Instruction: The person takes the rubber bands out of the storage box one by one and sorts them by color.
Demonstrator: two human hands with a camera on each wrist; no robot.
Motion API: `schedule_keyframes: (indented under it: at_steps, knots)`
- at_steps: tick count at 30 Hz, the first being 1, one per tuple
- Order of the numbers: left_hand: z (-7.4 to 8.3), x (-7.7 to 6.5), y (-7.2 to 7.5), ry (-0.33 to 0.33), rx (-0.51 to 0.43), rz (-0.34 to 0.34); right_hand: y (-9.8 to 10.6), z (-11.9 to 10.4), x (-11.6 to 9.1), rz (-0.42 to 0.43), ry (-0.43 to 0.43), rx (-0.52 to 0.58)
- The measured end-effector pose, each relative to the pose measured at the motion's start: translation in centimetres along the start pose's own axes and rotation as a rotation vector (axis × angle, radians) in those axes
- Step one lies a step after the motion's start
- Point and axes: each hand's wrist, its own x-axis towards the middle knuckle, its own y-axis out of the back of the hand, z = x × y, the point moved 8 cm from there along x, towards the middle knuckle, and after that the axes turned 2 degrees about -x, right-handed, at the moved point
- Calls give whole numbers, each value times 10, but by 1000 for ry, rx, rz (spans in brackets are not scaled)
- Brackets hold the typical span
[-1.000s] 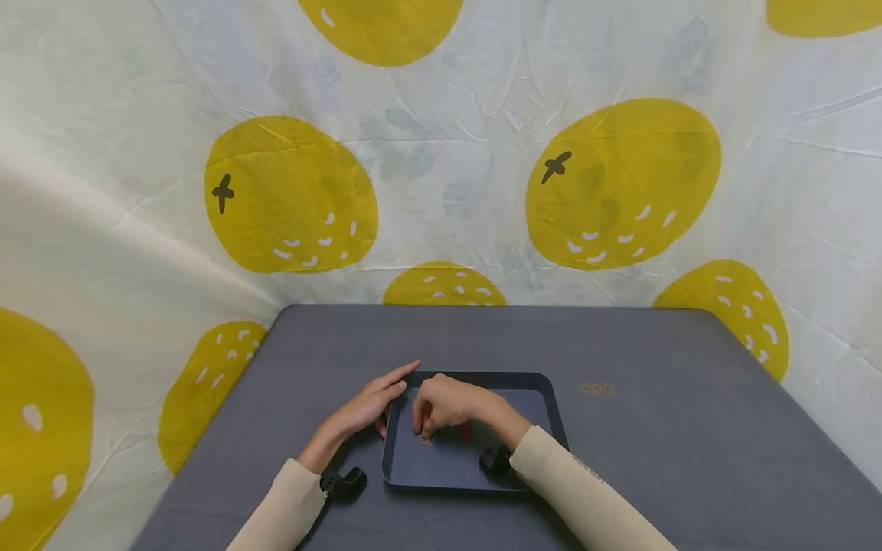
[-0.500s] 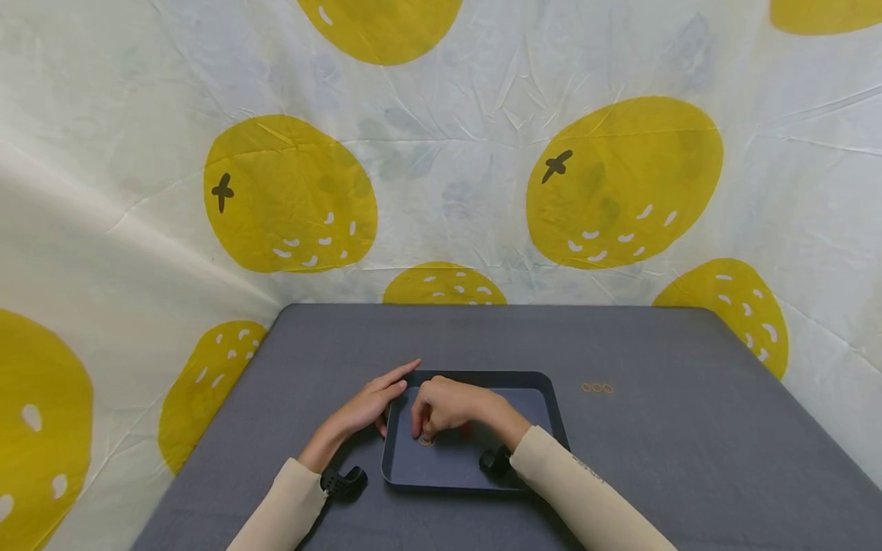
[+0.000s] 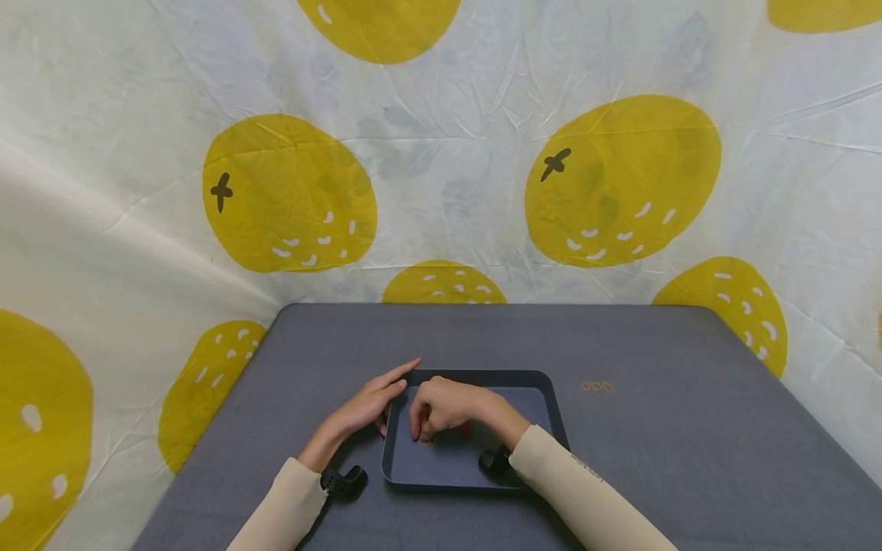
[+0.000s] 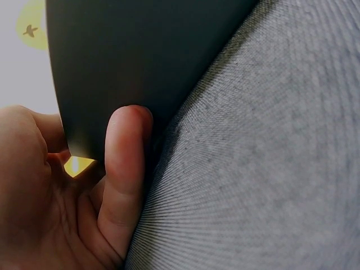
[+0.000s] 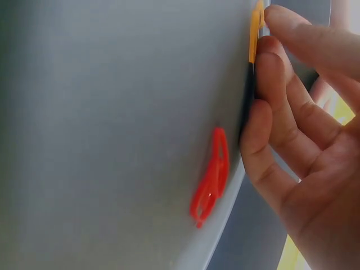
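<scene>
A dark shallow tray (image 3: 455, 487) lies on the grey table. My left hand (image 3: 365, 407) holds its far left corner, one finger (image 4: 125, 163) bent against the outer wall in the left wrist view. Inside the tray, my right hand (image 3: 448, 404) is curled palm down, its fingertips pinching a small orange ring (image 5: 255, 36) close against the tray floor. Much of that ring is hidden by the fingers. Beside the right hand lies a red twisted loop (image 5: 212, 174) on the tray floor, partly covered by the hand in the head view.
Three thin orange rings (image 3: 596, 386) lie in a row on the table (image 3: 661, 444), right of the tray. A white cloth printed with yellow fruit shapes (image 3: 623, 184) hangs behind the table and along its sides. Both wrists carry black camera mounts (image 3: 344, 482).
My right fingertips have shifted very slightly left and down over the orange ring, and less of it shows. The left hand and the tray have stayed in place.
</scene>
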Motion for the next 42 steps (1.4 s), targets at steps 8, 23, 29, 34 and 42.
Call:
schedule_keyframes:
  at_steps: [8, 23, 29, 34, 42]
  knots:
    - [3, 2, 0, -12, -6, 4, 2, -2, 1, 7, -3, -50]
    - [-1, 3, 0, 4, 4, 7, 6, 1, -1, 59, -32, -83]
    - [1, 3, -1, 5, -2, 2, 11, 3, -5, 52, -29, -68]
    - [1, 2, -2, 2, -4, 1, 19, 4, -12, 50, -41, -50]
    - [-1, 1, -1, 25, -3, 9, 35, 7, -30, 87, -57, -23]
